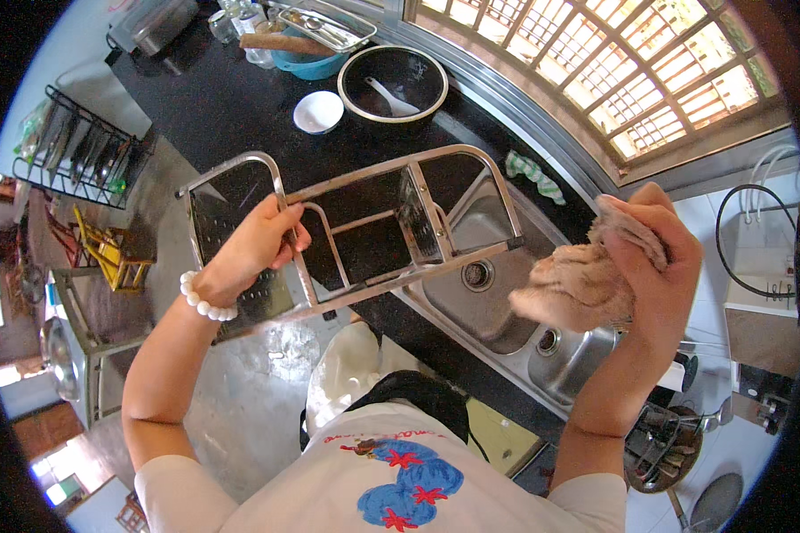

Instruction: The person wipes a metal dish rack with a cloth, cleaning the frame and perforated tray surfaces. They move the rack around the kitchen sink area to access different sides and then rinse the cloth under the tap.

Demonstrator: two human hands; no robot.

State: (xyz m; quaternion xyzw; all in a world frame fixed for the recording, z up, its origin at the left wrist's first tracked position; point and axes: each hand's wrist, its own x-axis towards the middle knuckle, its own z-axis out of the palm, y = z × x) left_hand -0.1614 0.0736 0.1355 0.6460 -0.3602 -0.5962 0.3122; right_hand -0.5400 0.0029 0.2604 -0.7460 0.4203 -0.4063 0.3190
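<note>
A metal tube-frame rack (413,270) with perforated panels is tilted in front of me, over the counter edge and part of the sink. My left hand (260,240), with a white bead bracelet (203,303) at the wrist, is closed around one of its tubes. Off to the right, my right hand (660,246) holds a crumpled light-brown cloth (573,286) above the double-bowl steel sink (500,320). The cloth is apart from the rack, and its lower edge is blurred.
On the black counter (240,113) stand a white bowl (318,112), a black pot (393,83) with a white rice paddle, and a blue basin (313,63). A green-striped cloth (535,176) lies by the window. A wall rack (73,146) hangs at the left.
</note>
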